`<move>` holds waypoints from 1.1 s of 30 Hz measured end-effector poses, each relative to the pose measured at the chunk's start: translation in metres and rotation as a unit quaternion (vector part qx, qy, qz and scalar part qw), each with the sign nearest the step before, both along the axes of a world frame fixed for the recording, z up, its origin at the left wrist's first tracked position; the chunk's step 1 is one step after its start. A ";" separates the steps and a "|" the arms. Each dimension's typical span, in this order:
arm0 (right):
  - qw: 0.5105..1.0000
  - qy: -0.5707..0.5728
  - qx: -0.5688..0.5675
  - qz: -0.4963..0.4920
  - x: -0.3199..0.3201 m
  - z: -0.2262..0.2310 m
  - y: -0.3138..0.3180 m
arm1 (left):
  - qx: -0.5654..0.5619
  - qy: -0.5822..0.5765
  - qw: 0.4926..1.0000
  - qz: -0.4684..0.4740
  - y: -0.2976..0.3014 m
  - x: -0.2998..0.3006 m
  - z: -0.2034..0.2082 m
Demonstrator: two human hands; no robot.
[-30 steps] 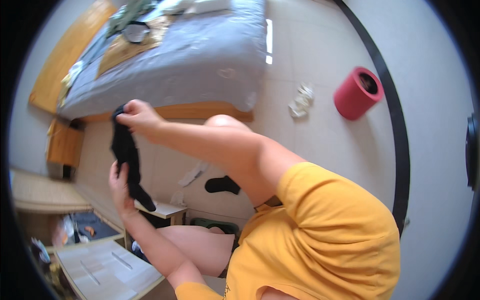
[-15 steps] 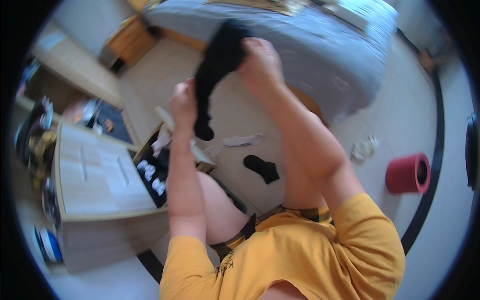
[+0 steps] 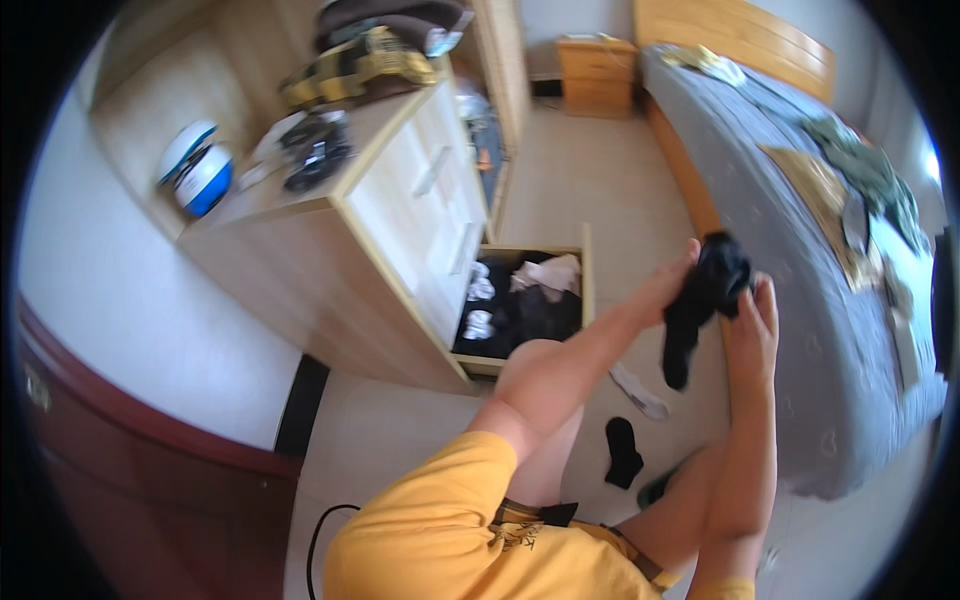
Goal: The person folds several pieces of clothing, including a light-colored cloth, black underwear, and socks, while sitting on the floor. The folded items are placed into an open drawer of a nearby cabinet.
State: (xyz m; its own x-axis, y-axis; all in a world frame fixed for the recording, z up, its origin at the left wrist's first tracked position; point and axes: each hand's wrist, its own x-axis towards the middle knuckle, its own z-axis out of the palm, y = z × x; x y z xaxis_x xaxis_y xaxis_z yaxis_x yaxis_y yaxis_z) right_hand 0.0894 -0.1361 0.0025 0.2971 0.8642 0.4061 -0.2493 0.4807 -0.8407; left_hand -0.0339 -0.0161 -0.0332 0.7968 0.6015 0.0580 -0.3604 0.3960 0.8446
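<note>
A black sock (image 3: 684,340) hangs between my two hands, its upper end bunched and its foot end dangling. My left hand (image 3: 680,280) grips its left side near the top, fingers closed. My right hand (image 3: 757,318) pinches the bunched part from the right. Whether one sock or two are in the bundle, I cannot tell. On the floor below lie another black sock (image 3: 622,452) and a white sock (image 3: 638,392). To the left, a pulled-out drawer (image 3: 588,262) holds dark clothing, white-patterned black bundles and a pale cloth (image 3: 548,274).
The drawer belongs to a wooden cabinet (image 3: 300,265) with clothes and a blue-and-white helmet (image 3: 203,180) on top. A bed (image 3: 790,330) with grey-blue bedding runs along the right. A wooden nightstand (image 3: 597,78) stands far back; a dark red door (image 3: 150,470) is at lower left.
My view has swung left toward the cabinet and door. The black sock, stretched long between my hands before, is now bunched at its top, with my hands closer together.
</note>
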 end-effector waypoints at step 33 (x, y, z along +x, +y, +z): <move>0.983 -0.022 -0.059 -0.173 0.019 -0.007 0.018 | 0.367 0.097 0.904 0.198 0.014 -0.046 0.026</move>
